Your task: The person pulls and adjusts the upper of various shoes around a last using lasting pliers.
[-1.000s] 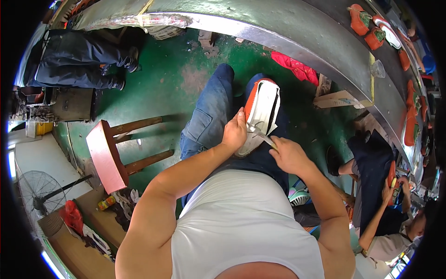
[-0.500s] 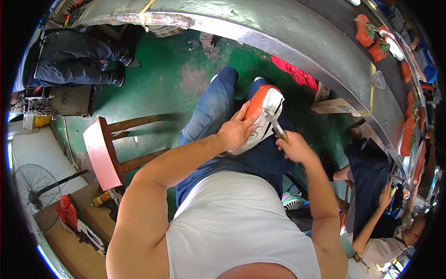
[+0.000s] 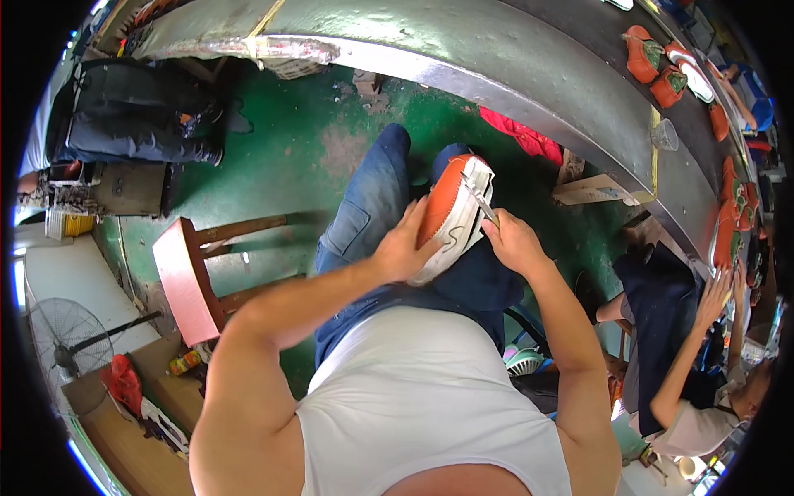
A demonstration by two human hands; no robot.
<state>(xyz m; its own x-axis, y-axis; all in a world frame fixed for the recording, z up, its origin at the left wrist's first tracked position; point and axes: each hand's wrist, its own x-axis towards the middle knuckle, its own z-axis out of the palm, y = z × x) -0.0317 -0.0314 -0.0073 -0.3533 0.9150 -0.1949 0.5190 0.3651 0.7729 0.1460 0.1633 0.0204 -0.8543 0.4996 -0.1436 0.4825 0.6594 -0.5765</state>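
Note:
An orange and white shoe [image 3: 444, 211] rests on my lap, its toe pointing away from me. White material covers its right side, with a dark curved line drawn near the heel end. My left hand [image 3: 404, 246] grips the heel half from the left, fingers along the orange side. In my right hand [image 3: 514, 241] is a slim metal hand tool [image 3: 480, 198]. Its tip touches or nearly touches the white part by the toe; its exact kind is hard to make out.
A long dark bench [image 3: 529, 74] curves across the front and right, bearing several orange shoes [image 3: 643, 56] and a clear cup [image 3: 664, 135]. To my left are a wooden stool [image 3: 184, 281] and a fan [image 3: 70, 343]. Another person's hand [image 3: 713, 302] works at right.
The shoe has shifted slightly left and nearer. My left hand has slid back toward the heel, and the tool's tip has moved closer to the toe. The person at right has reached toward the bench.

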